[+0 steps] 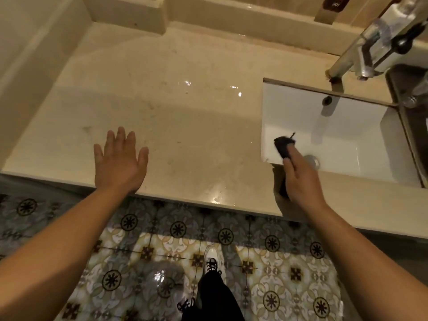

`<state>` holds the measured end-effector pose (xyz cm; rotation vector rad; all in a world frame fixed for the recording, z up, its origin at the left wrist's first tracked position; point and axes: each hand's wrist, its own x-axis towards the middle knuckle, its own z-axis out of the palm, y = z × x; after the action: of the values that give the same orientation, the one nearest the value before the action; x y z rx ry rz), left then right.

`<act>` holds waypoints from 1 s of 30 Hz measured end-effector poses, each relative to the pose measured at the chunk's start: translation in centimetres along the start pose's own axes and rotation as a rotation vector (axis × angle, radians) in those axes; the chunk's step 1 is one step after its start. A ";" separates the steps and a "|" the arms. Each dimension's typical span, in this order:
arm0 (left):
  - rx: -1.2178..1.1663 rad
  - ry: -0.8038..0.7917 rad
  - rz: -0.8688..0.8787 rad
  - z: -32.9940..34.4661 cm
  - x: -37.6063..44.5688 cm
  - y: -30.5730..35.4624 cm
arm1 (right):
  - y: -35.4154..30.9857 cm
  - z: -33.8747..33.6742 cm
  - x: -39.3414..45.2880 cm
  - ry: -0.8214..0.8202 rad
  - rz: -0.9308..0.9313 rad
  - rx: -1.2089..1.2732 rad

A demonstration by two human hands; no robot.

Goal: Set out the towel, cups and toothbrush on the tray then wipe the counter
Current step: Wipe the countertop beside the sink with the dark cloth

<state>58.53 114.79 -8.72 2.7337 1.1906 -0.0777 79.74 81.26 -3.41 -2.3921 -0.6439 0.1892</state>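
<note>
My right hand (301,179) grips a small black cloth (283,147) at the near left corner of the white sink (347,126). The cloth's dark end sticks out past my fingertips over the sink's edge. My left hand (119,159) is flat with fingers spread, hovering over or resting on the beige stone counter (173,107) near its front edge. No tray, towel, cups or toothbrush appear in view.
A chrome faucet (361,54) stands at the back right above the sink. A raised ledge (129,12) runs along the back wall, and a side wall closes the left. Patterned floor tiles (162,262) and my shoe (212,258) lie below.
</note>
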 end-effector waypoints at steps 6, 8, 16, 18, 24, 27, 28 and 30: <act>0.028 0.028 0.012 -0.2 0.1 0.3 | 0.8 3.3 0.0 -0.056 -0.347 -0.403; 0.026 0.029 0.010 -0.4 0.0 0.4 | 0.5 3.5 -0.4 -0.074 -0.349 -0.402; 0.012 0.034 0.002 -0.5 -0.1 0.6 | -3.5 5.1 -4.3 -0.290 -0.445 -0.509; 0.016 0.025 -0.002 -0.5 -0.2 0.6 | -5.0 6.3 -7.1 -0.373 -0.484 -0.429; 0.002 0.009 -0.008 -1.0 -0.3 0.7 | -7.9 6.4 -10.4 -0.432 -0.344 0.219; -0.002 0.007 -0.006 -1.0 -0.3 0.7 | -9.3 4.9 -10.0 -0.723 0.251 0.866; -0.003 0.010 -0.007 -0.9 -0.4 0.7 | -9.5 4.4 -9.4 -0.779 0.430 1.129; 0.001 0.014 -0.008 -0.9 -0.4 0.7 | -9.6 3.4 -7.3 -0.771 0.638 1.481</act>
<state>58.75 114.22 -7.70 2.7347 1.2052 -0.0600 68.59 85.94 -0.25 -0.9096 0.0845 1.3422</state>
